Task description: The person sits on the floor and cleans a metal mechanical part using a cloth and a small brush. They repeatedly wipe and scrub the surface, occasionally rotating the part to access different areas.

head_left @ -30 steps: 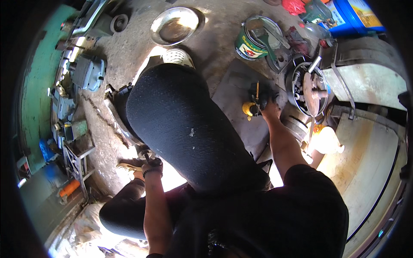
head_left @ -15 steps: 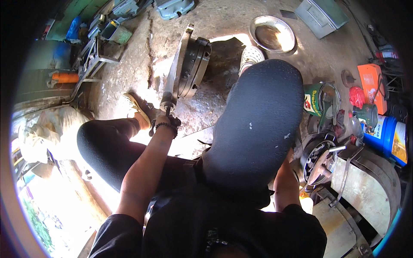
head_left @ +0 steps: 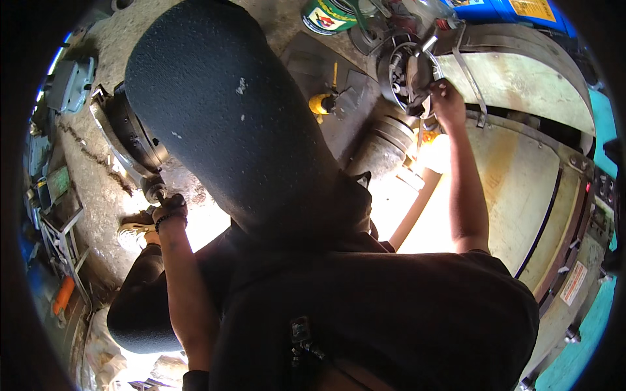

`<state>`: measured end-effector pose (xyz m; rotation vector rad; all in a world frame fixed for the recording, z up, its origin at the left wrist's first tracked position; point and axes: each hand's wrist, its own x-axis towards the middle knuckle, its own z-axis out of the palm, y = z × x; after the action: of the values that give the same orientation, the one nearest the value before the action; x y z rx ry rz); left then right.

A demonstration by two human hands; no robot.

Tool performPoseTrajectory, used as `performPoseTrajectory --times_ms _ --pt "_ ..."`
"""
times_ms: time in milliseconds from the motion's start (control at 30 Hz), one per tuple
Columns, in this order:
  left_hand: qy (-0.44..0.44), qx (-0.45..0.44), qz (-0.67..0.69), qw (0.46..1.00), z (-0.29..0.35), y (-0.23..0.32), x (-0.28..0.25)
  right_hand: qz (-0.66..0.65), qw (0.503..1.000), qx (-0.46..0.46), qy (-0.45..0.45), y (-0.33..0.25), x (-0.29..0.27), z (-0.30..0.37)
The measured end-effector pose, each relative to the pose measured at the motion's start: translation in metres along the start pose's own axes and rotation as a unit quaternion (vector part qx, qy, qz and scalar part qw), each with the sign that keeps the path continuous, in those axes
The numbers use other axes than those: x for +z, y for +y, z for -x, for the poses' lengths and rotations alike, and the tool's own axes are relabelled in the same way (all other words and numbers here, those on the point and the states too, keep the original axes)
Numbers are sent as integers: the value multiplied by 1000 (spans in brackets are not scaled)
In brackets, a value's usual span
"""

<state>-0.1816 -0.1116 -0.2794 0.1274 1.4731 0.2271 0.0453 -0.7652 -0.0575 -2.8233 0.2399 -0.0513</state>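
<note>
My left hand (head_left: 171, 207), a beaded bracelet at its wrist, is wrapped round a short dark metal rod at the near end of a long steel arm. That steel arm (head_left: 124, 156) runs along a heavy round metal part (head_left: 145, 140) on the floor, partly hidden by my raised knee. On the right, my right hand (head_left: 447, 103) reaches to the rim of a metal pot (head_left: 390, 73) full of small metal pieces. Its fingers are closed beside a rusty disc (head_left: 417, 73) in the pot; what they hold, if anything, cannot be made out.
Beside the pot stand a green tin (head_left: 327, 18) and a pale metal housing (head_left: 521, 72). A yellow-and-black tool (head_left: 321, 103) lies near a dark flat sheet (head_left: 349, 98). A grey-blue case (head_left: 73, 85) and a metal stand (head_left: 62, 225) are at the left.
The view has swung to the right. My right hand, hidden behind my leg before, now shows at the pot. My left hand stays on the rod.
</note>
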Motion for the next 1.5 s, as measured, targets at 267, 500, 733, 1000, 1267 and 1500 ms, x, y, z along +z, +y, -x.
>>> performPoseTrajectory --times_ms 267,500,733,1000,1267,1500 --pt "79 61 42 994 33 -11 17 168 956 -147 190 12 20 59" --pt "20 16 -48 999 18 -5 1 248 912 -58 -322 98 90 127" --pt "40 39 35 998 27 -16 9 178 961 -189 96 -49 -20 10" --pt "36 68 67 995 20 -24 25 252 899 -47 -356 85 71 126" --pt "83 58 85 991 62 -34 34 -163 977 -80 109 -36 -18 -74" --pt "107 93 96 985 45 -33 24 -279 915 -289 -26 -356 -6 -181"
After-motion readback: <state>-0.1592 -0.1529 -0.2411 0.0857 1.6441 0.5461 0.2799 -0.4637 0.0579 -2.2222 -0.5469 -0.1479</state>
